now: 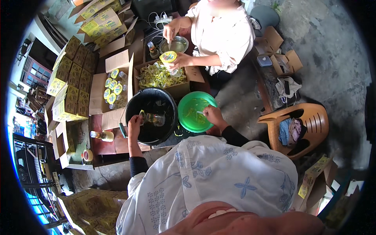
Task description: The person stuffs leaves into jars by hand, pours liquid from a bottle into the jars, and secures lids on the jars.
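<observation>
My left hand [135,123] is closed at the left rim of a black bucket [131,102], on what looks like a clear plastic cup [156,119] with a yellow scrap by the fingers. Inside, the bucket is dark, so its contents are hard to make out. My right hand [214,115] grips a small, pale, knife-like tool [201,112] over a green basin [187,124]. Thin yellow-green strips lie in that basin. Across from me, a co-worker's hands hold a yellow-lidded cup [169,57] and a thin tool above a metal bowl [178,40].
An open carton [179,91] of yellow-green scraps stands beyond the bucket. Left of it, another carton [98,94] holds several yellow-lidded cups. Stacked yellow boxes [72,88] rise at left. A bottle [102,136] lies near the bucket; a brown chair [313,117] stands right.
</observation>
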`<state>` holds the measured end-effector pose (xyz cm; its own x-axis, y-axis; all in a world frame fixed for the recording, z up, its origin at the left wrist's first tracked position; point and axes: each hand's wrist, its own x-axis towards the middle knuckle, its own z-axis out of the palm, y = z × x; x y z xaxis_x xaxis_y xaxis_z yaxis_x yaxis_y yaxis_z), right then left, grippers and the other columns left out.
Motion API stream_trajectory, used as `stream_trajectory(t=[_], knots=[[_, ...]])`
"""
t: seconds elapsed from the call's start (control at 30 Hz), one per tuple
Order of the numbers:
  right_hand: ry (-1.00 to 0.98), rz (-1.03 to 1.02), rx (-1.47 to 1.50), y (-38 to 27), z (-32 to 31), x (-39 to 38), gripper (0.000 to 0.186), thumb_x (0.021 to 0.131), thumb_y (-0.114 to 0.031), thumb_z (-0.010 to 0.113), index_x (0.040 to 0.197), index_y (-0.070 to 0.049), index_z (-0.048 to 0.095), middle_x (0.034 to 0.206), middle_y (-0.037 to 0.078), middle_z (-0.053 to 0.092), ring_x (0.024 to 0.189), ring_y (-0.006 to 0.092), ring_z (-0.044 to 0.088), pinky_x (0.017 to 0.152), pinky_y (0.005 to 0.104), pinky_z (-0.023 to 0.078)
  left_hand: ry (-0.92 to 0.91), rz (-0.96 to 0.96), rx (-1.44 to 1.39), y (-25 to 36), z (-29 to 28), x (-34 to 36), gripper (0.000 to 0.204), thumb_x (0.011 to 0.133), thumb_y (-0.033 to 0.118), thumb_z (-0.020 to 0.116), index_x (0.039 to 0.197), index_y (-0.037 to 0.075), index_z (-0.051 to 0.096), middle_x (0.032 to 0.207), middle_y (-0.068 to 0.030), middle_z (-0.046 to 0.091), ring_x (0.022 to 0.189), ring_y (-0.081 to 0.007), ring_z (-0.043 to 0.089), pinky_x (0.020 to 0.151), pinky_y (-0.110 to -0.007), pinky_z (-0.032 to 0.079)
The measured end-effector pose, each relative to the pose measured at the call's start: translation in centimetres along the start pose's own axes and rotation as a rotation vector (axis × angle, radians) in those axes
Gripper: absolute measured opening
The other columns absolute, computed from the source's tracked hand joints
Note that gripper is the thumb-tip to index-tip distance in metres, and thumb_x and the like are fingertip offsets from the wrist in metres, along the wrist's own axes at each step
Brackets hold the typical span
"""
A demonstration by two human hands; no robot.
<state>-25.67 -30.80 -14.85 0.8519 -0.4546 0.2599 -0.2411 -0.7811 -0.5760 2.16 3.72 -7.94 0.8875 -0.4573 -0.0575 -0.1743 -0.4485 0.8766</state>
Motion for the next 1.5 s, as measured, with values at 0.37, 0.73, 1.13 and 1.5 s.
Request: stream_trajectory(t=[0.37, 0.73, 1.13, 1.5], knots=[[-0.241, 0.003, -0.340, 0.4, 3.1, -1.0, 0.009, 0.077, -0.014, 0.062, 0.080, -0.014, 0.071, 0.086, 0.008, 0.066, 0.085, 0.0283, 0.066, 0.079, 0.0499, 0.039, 0.006, 0.134, 0.159, 5.0, 0.1, -3.2, 0.011, 0.089, 0.011, 0.068, 0.095, 0.001, 0.067, 0.078, -0.0052, 0.067, 0.073, -0.0116, 0.060, 0.069, -0.029, 0.049], [-0.229, 0.020, -0.179, -0.1, 2.9, -0.9, 0.010, 0.075, -0.008, 0.064, 0.080, -0.014, 0.071, 0.084, 0.010, 0.065, 0.084, 0.0305, 0.065, 0.074, 0.0483, 0.039, 0.057, 0.178, 0.264, 4.3, 2.8, -3.2, 0.013, 0.089, 0.012, 0.068, 0.096, 0.002, 0.066, 0.079, -0.0172, 0.067, 0.070, -0.0306, 0.067, 0.064, -0.038, 0.050], [0.043, 0.010, 0.412, -6.8, -4.9, 2.4, 0.013, 0.081, 0.001, 0.074, 0.093, -0.001, 0.069, 0.086, 0.012, 0.067, 0.072, 0.0209, 0.068, 0.066, 0.0327, 0.054, 0.134, 0.341, 0.220, 6.4, 3.8, -4.5, 0.018, 0.086, 0.011, 0.072, 0.099, -0.002, 0.070, 0.090, -0.0152, 0.069, 0.075, -0.0254, 0.068, 0.068, -0.033, 0.052], [0.112, -0.245, 0.467, -18.1, -1.1, 7.5, 0.013, 0.079, 0.001, 0.074, 0.089, -0.004, 0.068, 0.079, 0.010, 0.062, 0.067, 0.0248, 0.064, 0.060, 0.0355, 0.050, 0.138, 0.374, 0.287, 6.1, 3.5, -4.8, 0.016, 0.076, 0.008, 0.077, 0.086, -0.001, 0.069, 0.086, -0.0156, 0.064, 0.087, -0.0349, 0.064, 0.077, -0.042, 0.051]])
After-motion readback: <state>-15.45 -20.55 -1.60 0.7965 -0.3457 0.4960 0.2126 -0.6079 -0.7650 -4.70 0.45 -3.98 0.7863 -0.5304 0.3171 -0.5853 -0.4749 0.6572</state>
